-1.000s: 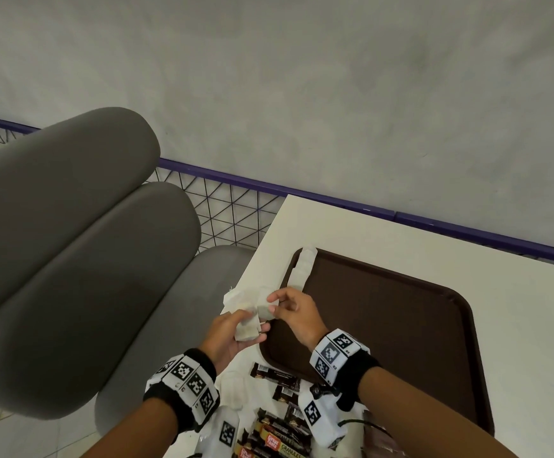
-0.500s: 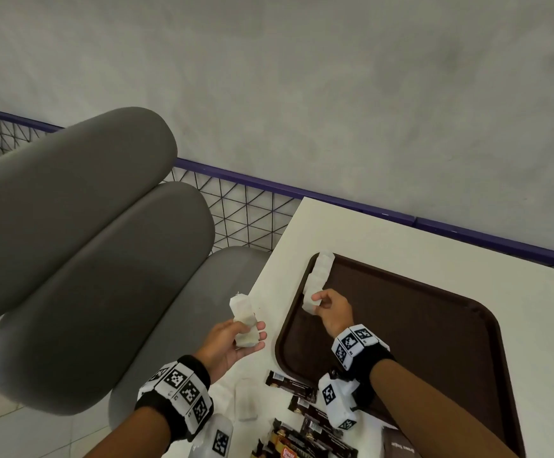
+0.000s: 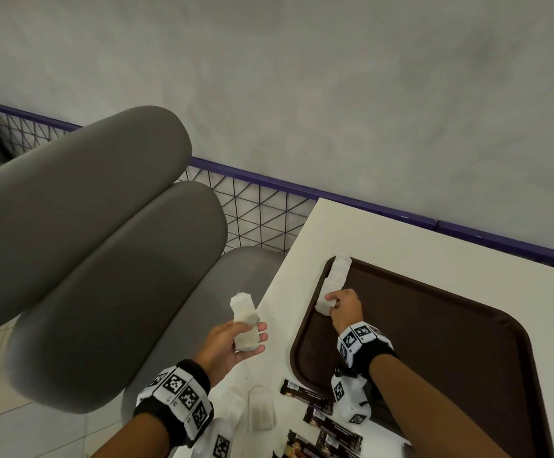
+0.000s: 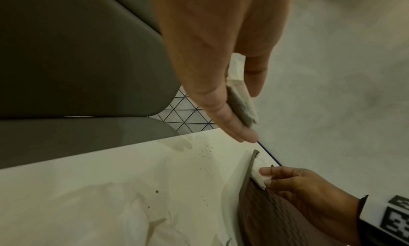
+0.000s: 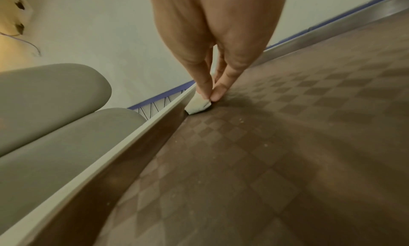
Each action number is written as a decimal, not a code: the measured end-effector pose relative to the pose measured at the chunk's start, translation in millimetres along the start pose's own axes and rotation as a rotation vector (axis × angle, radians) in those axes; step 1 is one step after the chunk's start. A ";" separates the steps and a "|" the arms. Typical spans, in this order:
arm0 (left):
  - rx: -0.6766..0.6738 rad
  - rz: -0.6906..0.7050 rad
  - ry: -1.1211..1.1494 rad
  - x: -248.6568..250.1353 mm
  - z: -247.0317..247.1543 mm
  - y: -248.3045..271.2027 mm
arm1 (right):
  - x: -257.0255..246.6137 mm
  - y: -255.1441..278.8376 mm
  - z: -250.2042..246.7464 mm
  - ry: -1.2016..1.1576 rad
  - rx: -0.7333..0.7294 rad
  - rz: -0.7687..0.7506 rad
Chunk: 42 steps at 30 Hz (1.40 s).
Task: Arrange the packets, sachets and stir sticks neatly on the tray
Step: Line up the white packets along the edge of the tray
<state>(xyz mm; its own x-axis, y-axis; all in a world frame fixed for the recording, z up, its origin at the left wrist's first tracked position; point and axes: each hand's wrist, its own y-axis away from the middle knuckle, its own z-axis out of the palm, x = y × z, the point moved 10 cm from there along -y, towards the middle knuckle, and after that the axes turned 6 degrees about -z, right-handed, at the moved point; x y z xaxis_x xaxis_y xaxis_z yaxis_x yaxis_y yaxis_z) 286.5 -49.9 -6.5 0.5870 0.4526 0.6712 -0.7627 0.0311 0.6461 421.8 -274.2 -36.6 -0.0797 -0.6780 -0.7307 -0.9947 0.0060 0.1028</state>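
Putting a white sachet [image 3: 324, 305] down by the left rim of the tray [image 3: 467, 342].
The right hand [image 3: 345, 309] pinches it; set it in line, then let go. The left hand [image 3: 232, 345] holds more sachets [image 3: 244, 322].

You are seated in what reads as a café or canteen dining area. Evidence: a dark brown plastic serving tray with a checkered textured floor [image 3: 450, 342] lies on a white laminate table [image 3: 401, 239]. Grey padded seating with rounded cushioned backrests [image 3: 80, 209] stands just beside the table's left edge. Behind both runs a black wire-mesh partition topped by a purple rail [image 3: 255, 206], set against a plain grey plastered wall [image 3: 302, 77]. Dark single-serve coffee-style sachets [image 3: 305, 395] lie on the table near the tray. Pale floor tiles [image 3: 1, 408] show below the seating.
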 end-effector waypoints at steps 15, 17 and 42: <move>-0.027 -0.008 -0.032 -8.0 17.8 1.2 | -45.0 34.0 -14.9 -0.088 -0.031 -0.206; -0.041 -0.012 -0.037 -9.9 23.9 2.6 | -56.9 40.9 -8.8 -0.151 -0.063 -0.238; -0.065 -0.017 -0.076 -23.2 33.8 11.8 | -28.3 44.2 -58.2 -0.297 0.190 -0.103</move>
<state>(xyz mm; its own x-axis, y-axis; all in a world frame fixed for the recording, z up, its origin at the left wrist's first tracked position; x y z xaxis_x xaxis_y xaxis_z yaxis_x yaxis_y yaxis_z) 273.0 -90.1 -2.2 0.6173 0.3827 0.6874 -0.7669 0.0976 0.6343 383.9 -297.6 27.9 0.0339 -0.4398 -0.8975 -0.9906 0.1043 -0.0885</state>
